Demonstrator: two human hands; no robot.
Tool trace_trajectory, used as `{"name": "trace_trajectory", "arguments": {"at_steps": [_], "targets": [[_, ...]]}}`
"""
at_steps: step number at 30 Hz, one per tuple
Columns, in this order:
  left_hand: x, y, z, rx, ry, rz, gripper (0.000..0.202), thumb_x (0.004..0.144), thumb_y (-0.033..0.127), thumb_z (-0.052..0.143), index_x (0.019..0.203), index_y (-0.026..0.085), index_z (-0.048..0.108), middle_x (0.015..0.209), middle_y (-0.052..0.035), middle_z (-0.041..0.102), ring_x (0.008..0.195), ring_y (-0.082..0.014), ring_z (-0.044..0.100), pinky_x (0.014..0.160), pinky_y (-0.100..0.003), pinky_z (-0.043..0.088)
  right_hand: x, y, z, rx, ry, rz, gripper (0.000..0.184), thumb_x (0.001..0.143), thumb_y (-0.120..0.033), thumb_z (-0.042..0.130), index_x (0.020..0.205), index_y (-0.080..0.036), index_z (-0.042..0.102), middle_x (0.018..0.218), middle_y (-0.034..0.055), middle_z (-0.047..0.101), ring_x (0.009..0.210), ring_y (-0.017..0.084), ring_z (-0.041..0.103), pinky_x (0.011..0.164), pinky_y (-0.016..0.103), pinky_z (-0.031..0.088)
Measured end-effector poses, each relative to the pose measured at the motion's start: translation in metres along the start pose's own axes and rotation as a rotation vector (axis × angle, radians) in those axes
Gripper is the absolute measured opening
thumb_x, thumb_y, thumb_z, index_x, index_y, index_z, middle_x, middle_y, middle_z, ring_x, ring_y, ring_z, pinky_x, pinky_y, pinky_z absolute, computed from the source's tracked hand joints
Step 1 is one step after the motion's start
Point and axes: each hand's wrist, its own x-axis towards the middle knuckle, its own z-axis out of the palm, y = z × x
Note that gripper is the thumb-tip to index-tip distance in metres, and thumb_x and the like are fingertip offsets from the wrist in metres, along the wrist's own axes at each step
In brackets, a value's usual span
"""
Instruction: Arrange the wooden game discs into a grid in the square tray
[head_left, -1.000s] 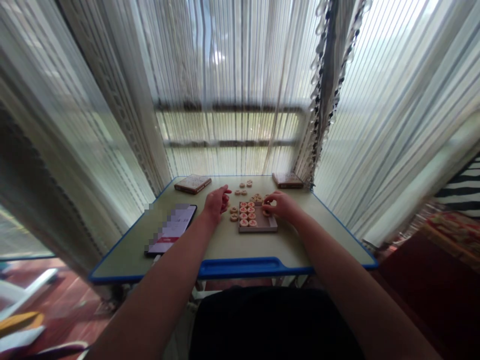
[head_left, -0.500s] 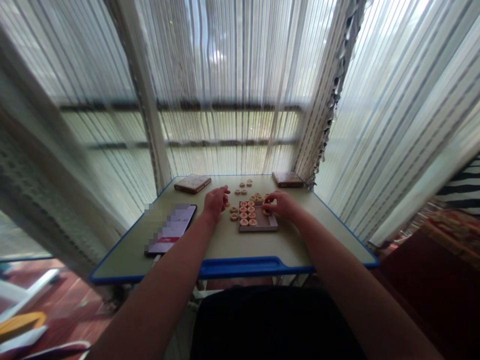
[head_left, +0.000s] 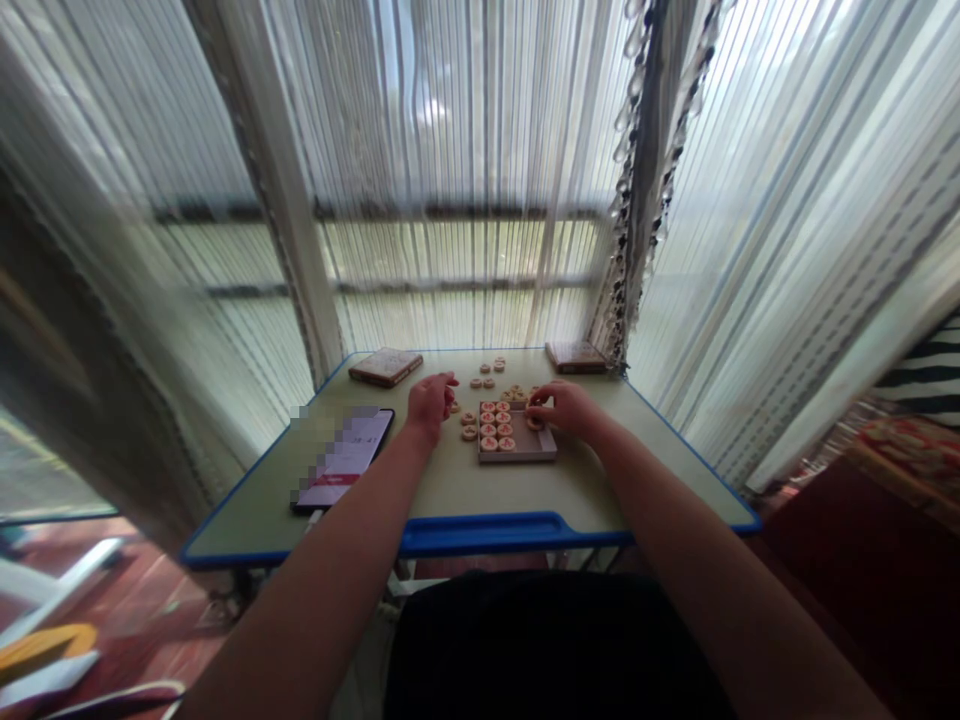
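A shallow pale box (head_left: 517,456) lies on the desk with round Chinese chess pieces (head_left: 497,425) in two columns on its left side, red characters facing up. My right hand (head_left: 559,408) reaches over the box's right side, fingers pinched on a Chinese chess piece (head_left: 534,424) inside it. Left of the box hovers my left hand (head_left: 430,402), index finger stretched out and the others loosely curled; I see nothing held in it. Beside it are loose pieces (head_left: 469,432). More pieces (head_left: 514,394) lie just behind the box, partly hidden by my right hand.
Several more pieces (head_left: 487,376) are spread toward the far edge. A phone (head_left: 341,465) lies at the left of the blue-edged desk (head_left: 480,495). Flat brown boxes sit in the far left (head_left: 386,366) and far right (head_left: 576,357) corners. Striped curtains (head_left: 465,250) hang behind.
The view has shifted very slightly. Both hands stay in nearly the same place, the right still at the piece in the box.
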Motion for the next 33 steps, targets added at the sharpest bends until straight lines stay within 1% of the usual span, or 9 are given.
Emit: {"name": "trace_trajectory", "arguments": {"at_steps": [9,13,16,18,19,21,24,27,33], "targets": [[0.001,-0.001,0.0,-0.018,-0.013,0.014,0.021,0.06,0.035,0.055,0.063,0.014,0.053,0.04,0.0071,0.038,0.03,-0.0026,0.026,0.031,-0.017,0.014,-0.001,-0.002,-0.003,0.007,0.023,-0.016,0.021,0.067,-0.036,0.063,0.077,-0.018,0.069,0.075,0.0036,0.062,0.062,0.012,0.052,0.06,0.023,0.038],[0.002,-0.002,-0.001,0.08,0.019,0.04,0.021,0.063,0.036,0.052,0.062,0.015,0.053,0.042,0.0063,0.038,0.032,-0.0045,0.027,0.033,-0.019,0.017,-0.001,-0.001,-0.004,-0.005,0.015,-0.025,0.022,0.068,-0.036,0.063,0.078,-0.018,0.069,0.076,0.0041,0.062,0.065,0.014,0.053,0.062,0.024,0.038],[0.002,-0.005,-0.004,0.419,0.168,0.232,0.019,0.066,0.034,0.05,0.063,0.017,0.056,0.049,0.0012,0.047,0.044,-0.0102,0.043,0.043,-0.022,0.031,0.0,0.0,-0.004,-0.008,0.008,-0.026,0.024,0.07,-0.038,0.061,0.079,-0.018,0.069,0.077,0.0049,0.063,0.068,0.015,0.054,0.064,0.024,0.039],[0.001,-0.007,-0.006,0.746,0.251,0.405,0.018,0.068,0.031,0.048,0.07,0.017,0.061,0.062,-0.0037,0.057,0.063,-0.0162,0.053,0.059,-0.026,0.04,0.0,0.001,-0.004,-0.007,0.019,-0.04,0.024,0.075,-0.038,0.056,0.079,-0.017,0.068,0.077,0.0053,0.064,0.07,0.015,0.055,0.065,0.025,0.039],[0.0,-0.009,-0.007,0.898,0.253,0.46,0.02,0.068,0.029,0.048,0.077,0.018,0.062,0.071,-0.006,0.06,0.073,-0.0189,0.055,0.067,-0.028,0.041,0.0,0.001,-0.004,-0.006,0.034,-0.052,0.025,0.077,-0.037,0.052,0.079,-0.017,0.068,0.078,0.0055,0.064,0.072,0.015,0.055,0.066,0.025,0.039],[0.0,-0.013,-0.009,1.137,0.195,0.459,0.026,0.068,0.028,0.049,0.087,0.018,0.064,0.085,-0.0099,0.061,0.086,-0.0229,0.054,0.077,-0.032,0.039,0.0,0.001,-0.004,-0.01,0.073,-0.064,0.027,0.081,-0.034,0.047,0.079,-0.016,0.067,0.078,0.0058,0.065,0.075,0.015,0.056,0.068,0.025,0.038],[0.001,-0.018,-0.01,1.327,0.079,0.345,0.028,0.067,0.032,0.052,0.087,0.018,0.067,0.091,-0.0131,0.061,0.09,-0.0263,0.053,0.079,-0.034,0.039,0.0,0.002,-0.004,-0.028,0.116,-0.049,0.027,0.081,-0.034,0.047,0.08,-0.015,0.067,0.078,0.0062,0.065,0.074,0.015,0.055,0.068,0.025,0.038],[0.003,-0.021,-0.012,1.341,0.024,0.331,0.027,0.067,0.032,0.052,0.085,0.02,0.068,0.089,-0.0127,0.062,0.088,-0.0257,0.054,0.078,-0.033,0.039,0.0,0.002,-0.003,-0.032,0.118,-0.037,0.027,0.08,-0.035,0.047,0.079,-0.016,0.067,0.077,0.0061,0.064,0.073,0.015,0.055,0.067,0.025,0.038],[0.008,-0.023,-0.015,1.083,0.029,0.316,0.027,0.064,0.033,0.059,0.087,0.022,0.068,0.087,-0.0103,0.066,0.083,-0.0252,0.057,0.071,-0.031,0.04,0.0,0.004,-0.001,-0.013,0.118,-0.044,0.028,0.08,-0.036,0.047,0.08,-0.016,0.066,0.077,0.0058,0.062,0.072,0.014,0.054,0.067,0.024,0.038]]}}
